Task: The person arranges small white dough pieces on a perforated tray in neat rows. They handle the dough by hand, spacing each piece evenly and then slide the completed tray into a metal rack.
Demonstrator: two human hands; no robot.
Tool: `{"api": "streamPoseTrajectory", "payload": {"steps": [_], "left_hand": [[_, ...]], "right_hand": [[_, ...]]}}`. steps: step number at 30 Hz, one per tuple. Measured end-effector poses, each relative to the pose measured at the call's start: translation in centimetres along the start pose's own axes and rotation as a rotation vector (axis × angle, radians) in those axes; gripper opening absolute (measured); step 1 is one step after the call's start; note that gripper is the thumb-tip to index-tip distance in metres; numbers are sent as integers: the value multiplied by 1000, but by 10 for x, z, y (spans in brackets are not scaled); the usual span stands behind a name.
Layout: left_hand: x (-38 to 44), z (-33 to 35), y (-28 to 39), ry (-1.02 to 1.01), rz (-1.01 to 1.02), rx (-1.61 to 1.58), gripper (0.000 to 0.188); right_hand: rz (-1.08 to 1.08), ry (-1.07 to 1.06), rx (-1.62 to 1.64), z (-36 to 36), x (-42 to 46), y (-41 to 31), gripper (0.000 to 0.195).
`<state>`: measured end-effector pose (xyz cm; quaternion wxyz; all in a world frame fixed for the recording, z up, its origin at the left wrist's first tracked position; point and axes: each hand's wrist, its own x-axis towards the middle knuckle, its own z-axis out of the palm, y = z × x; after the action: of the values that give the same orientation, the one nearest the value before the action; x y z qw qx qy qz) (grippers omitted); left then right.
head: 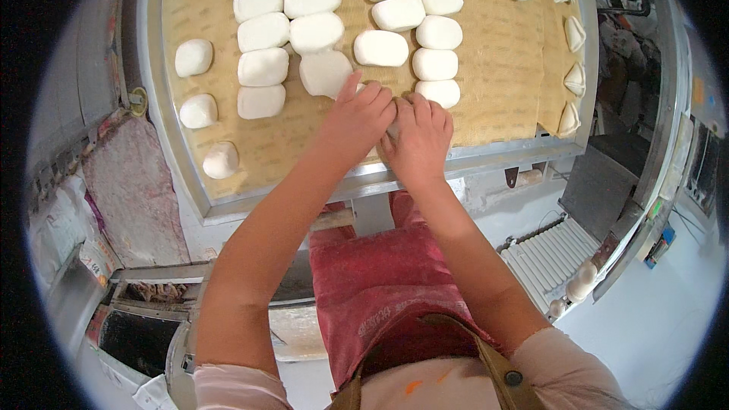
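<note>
Rows of white dough pieces (263, 32) lie on a tan mesh cloth (490, 68) in a metal-edged tray. My left hand (364, 111) and my right hand (420, 131) meet near the tray's front edge, fingers curled over something pale that is mostly hidden, apparently a dough piece. A flatter dough piece (326, 72) lies just beyond my left hand, by its extended finger. One rounded dough piece (437, 93) sits right behind the fingers of my right hand, at the near end of a column.
The tray's metal rim (398, 179) runs close under my wrists. Separate dough pieces (221, 160) lie along the left side, and folded triangular pieces (575, 80) line the right side. Below right stands a white ribbed radiator (555, 262); a dark-topped bin (139, 341) is at lower left.
</note>
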<state>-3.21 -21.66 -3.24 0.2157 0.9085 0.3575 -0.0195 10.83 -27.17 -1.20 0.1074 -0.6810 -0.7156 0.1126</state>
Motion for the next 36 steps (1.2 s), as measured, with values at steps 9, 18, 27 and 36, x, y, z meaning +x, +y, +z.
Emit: {"api": "streamPoseTrajectory", "payload": {"steps": [9,18,27,36], "left_hand": [[-63,-13,-26,78,168,-67,51],[-63,21,18,426,-742,-456,76],[-81,35,-9,583,-848,-670,45],[-83,36,4,316,-606,-842,44]], "right_hand": [[-50,-155,52,-54,-41,55,57],[303,-77,209,-23,-42,38,60],[-55,36,358,4,12,-7,44],[110,-380,157,20,12,-36,40]]}}
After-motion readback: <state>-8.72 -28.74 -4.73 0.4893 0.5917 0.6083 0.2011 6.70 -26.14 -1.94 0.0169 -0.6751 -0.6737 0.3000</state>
